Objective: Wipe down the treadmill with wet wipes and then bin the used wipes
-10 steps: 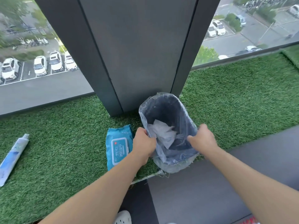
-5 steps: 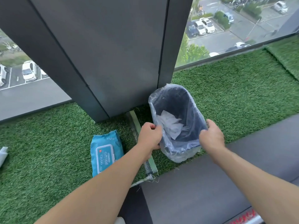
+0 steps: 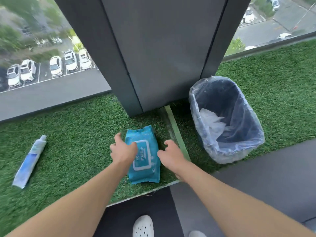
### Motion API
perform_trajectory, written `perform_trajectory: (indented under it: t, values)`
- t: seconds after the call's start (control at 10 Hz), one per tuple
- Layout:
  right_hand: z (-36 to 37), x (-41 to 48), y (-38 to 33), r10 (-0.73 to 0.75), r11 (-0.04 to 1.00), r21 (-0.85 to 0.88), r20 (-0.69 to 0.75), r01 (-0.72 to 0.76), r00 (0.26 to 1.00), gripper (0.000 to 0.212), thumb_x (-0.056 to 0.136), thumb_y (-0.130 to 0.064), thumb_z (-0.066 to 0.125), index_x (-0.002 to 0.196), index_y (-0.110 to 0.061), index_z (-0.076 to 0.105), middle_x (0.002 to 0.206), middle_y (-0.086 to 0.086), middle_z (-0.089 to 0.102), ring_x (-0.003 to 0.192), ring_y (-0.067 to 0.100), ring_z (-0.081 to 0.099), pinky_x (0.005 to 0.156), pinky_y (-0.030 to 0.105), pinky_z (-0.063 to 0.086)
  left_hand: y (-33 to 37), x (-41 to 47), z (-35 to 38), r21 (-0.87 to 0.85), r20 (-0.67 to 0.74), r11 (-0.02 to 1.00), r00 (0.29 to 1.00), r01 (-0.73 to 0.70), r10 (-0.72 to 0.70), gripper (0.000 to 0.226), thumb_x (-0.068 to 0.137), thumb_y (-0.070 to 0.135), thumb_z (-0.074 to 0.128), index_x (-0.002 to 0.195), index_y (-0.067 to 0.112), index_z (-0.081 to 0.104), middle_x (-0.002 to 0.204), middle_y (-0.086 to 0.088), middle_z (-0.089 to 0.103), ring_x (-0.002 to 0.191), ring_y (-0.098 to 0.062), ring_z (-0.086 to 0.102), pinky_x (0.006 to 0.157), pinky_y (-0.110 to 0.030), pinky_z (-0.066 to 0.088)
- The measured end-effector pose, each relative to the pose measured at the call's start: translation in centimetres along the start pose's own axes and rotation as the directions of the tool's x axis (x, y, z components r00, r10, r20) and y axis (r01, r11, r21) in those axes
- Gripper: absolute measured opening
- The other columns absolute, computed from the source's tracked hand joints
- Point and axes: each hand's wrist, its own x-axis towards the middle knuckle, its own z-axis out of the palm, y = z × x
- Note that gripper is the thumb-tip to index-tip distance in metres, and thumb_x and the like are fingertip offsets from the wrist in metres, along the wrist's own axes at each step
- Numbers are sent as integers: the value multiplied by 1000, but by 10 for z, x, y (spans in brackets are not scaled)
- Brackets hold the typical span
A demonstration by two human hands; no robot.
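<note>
Green artificial turf (image 3: 77, 134) fills the middle band of the frame, running under a broad dark pillar (image 3: 162, 57) at top centre. Windows (image 3: 42, 48) on either side of the pillar look down on parked cars. A dark grey surface (image 3: 256, 177) cuts across the lower right corner.

At right of centre a waste bin (image 3: 242, 113) lined with a clear plastic bag stands on the turf beside the pillar's base. Its oblong mouth faces the camera, stretched from upper left to lower right. Crumpled white used wipes (image 3: 213, 124) lie inside against its left wall.

The blue pack of wet wipes (image 3: 147, 168) lies flat on the turf at lower centre with its label flap up. Its long axis runs almost straight up the frame, the far end pointing at the pillar's foot.

At centre left a blue-and-white tube (image 3: 30, 162) lies on the turf, slanting from lower left to upper right with its cap end uppermost.

The left hand (image 3: 124, 151) reaches over the pack's left edge, fingers spread and gripping nothing; contact cannot be told. The right hand (image 3: 171, 155) hangs just right of the pack, fingers loosely curled and empty.

A white perforated shoe (image 3: 143, 225) shows at bottom centre.
</note>
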Motion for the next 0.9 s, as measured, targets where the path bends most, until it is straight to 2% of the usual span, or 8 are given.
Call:
perform_trajectory:
  t: [0.2,0.3,0.4,0.5,0.6,0.7,0.8,0.9]
  values:
    - [35,24,-3,137,976,164,38,-141,990,53,88,-20,60,138,-15,45,128,9,52,107,25,58,81,35,50,-15,5,-12,-279,295,944,951,177,-91,21,94,23,55,109,8,52,88,-7,63,69,-20,60,61,-31,48]
    - [38,28,-2,96,976,196,18,-98,995,65,83,-20,64,143,-30,40,138,8,40,108,20,53,72,25,46,-15,1,-7,-356,323,920,945,163,-43,21,94,20,51,114,15,52,89,-4,62,68,-17,57,61,-30,48]
    - [29,24,-3,70,966,253,-69,-51,995,52,73,-22,65,120,-35,49,127,9,47,100,19,57,73,31,52,-1,-2,-1,-367,321,929,944,54,71,27,93,19,48,119,22,55,100,-4,70,71,-17,64,58,-27,49]
    - [9,25,-8,107,975,217,-318,-38,942,39,73,-21,59,108,-34,48,117,6,42,99,27,54,87,44,53,21,-10,7,-408,397,912,906,35,143,28,92,18,46,115,26,60,94,1,72,70,-15,65,63,-33,54]
    - [-9,29,-12,94,994,87,-304,-71,948,48,62,-23,53,109,-32,53,117,8,49,102,32,54,87,42,52,34,-15,20,-391,483,919,861,47,162,29,92,16,47,119,21,58,98,-4,73,68,-15,65,69,-39,58]
    - [-15,29,-15,87,996,1,-189,-89,978,25,73,-17,51,96,-24,57,112,11,58,97,30,59,64,28,43,34,-14,28,-388,520,918,842,83,144,35,93,18,49,128,19,51,106,-6,72,72,-15,67,68,-34,56]
    - [-20,26,-13,100,995,15,-173,-99,980,12,85,-8,49,94,-13,54,93,8,56,77,21,52,53,26,32,33,-13,25,-425,485,901,862,88,144,41,95,15,49,136,12,45,114,-7,68,87,-17,66,71,-32,52]
    - [-22,10,-19,137,991,18,-117,-136,984,8,91,-7,48,98,-9,50,81,3,46,67,14,40,52,26,27,38,-16,14,-491,461,868,868,76,185,46,98,13,48,143,13,40,129,-9,59,107,-18,59,91,-35,47]
